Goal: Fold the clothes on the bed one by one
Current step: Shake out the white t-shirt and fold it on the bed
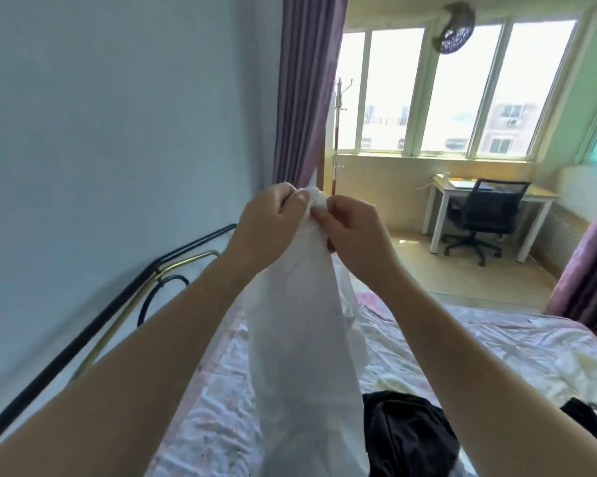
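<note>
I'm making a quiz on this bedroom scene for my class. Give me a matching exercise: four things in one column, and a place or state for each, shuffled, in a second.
Things:
1. thin white garment
2. crumpled black garment
3. black swivel office chair
4. purple curtain

Places or states:
A. hanging beside the window
B. held up by its top in the left hand and right hand
C. lying on the bed
D. pushed up to the white desk

Pairs: 1-B, 2-C, 3-D, 4-A
</note>
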